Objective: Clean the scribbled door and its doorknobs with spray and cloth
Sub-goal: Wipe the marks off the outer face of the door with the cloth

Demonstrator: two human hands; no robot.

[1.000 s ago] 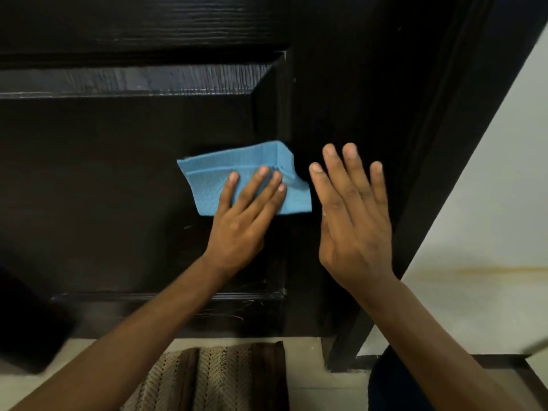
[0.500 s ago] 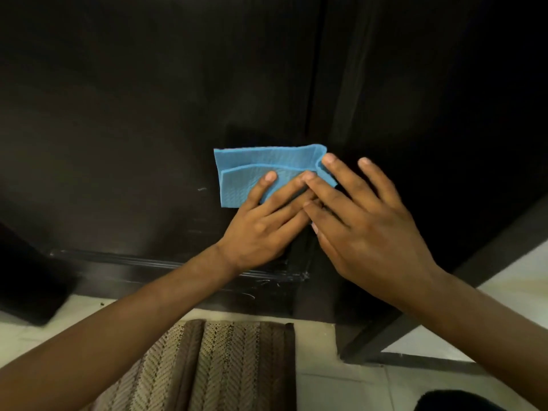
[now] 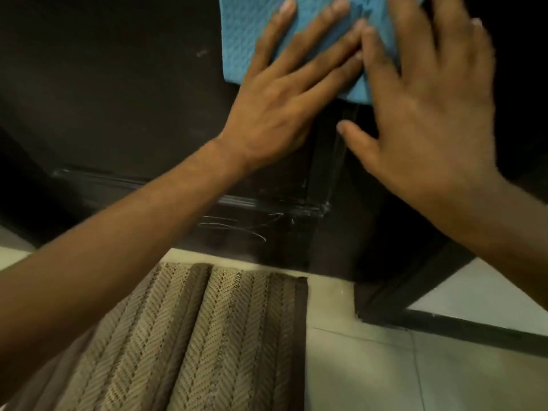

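Both hands lie flat on the blue cloth [image 3: 237, 40] at twelve o'clock, filling the top of the dark door [image 3: 103, 99]. Bare door panel stands open toward nine and ten o'clock. At six the woven mat [image 3: 192, 336] covers the floor; the door frame [image 3: 415, 292] blocks four o'clock, with open tile [image 3: 370, 375] at five.

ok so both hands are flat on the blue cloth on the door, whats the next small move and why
Probably slide the blue cloth down the door toward the white scribbles on the bottom rail. The left hand and right hand press it flat well above those marks, which remain unwiped just above the floor mat.
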